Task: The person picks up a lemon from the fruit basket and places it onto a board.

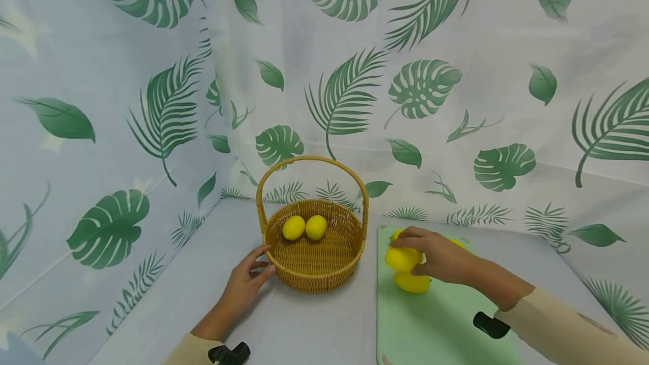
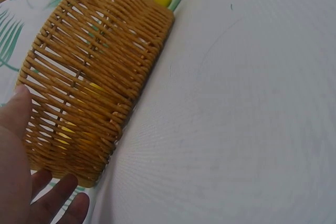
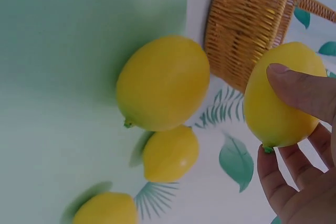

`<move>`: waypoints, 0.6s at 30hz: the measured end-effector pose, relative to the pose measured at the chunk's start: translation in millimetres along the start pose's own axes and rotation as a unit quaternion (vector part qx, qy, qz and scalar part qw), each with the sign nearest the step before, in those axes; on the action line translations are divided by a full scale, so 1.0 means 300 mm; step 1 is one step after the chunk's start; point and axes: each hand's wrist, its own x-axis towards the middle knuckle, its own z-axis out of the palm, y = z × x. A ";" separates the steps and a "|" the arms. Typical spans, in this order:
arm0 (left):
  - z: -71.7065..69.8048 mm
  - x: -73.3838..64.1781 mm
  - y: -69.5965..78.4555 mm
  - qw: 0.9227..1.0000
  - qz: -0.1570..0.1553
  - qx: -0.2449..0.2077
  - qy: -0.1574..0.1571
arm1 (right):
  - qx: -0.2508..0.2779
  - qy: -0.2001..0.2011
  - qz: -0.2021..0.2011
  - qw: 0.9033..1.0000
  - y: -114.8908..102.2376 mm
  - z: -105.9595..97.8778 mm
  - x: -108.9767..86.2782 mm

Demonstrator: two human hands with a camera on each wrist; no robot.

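Note:
My right hand (image 1: pixel 438 255) pinches a yellow lemon (image 3: pixel 281 106) between thumb and fingers, over the left part of a pale green cutting board (image 1: pixel 436 331). Close by on the board lies a large lemon (image 3: pixel 163 82); a second lemon (image 3: pixel 170 153) and a third (image 3: pixel 107 209) are farther back. My left hand (image 1: pixel 243 283) touches the left side of a brown wicker basket (image 1: pixel 316 280), its fingers loosely spread along the rim and wall. Inside the basket, two lemons, one on the left (image 1: pixel 293 228) and one on the right (image 1: pixel 316 227), sit side by side toward the back.
The basket's tall arched handle (image 1: pixel 311 158) stands upright. A white cloth (image 1: pixel 304 331) covers the table, and the board lies to the right of the basket. Leaf-printed curtains (image 1: pixel 345 72) rise behind and on the left.

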 end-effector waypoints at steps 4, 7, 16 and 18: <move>-0.005 0.000 0.004 1.000 -0.006 0.001 -0.005 | 0.018 0.008 0.027 0.999 0.021 -0.008 -0.024; -0.010 -0.001 0.007 1.000 -0.011 0.003 -0.007 | 0.016 0.015 0.053 0.998 0.033 -0.016 -0.041; -0.014 0.002 0.012 1.000 -0.001 -0.011 -0.007 | 0.004 0.034 0.080 0.996 0.071 -0.034 -0.106; -0.012 0.001 0.016 1.000 -0.004 -0.011 -0.006 | 0.005 0.034 0.085 0.996 0.078 -0.035 -0.120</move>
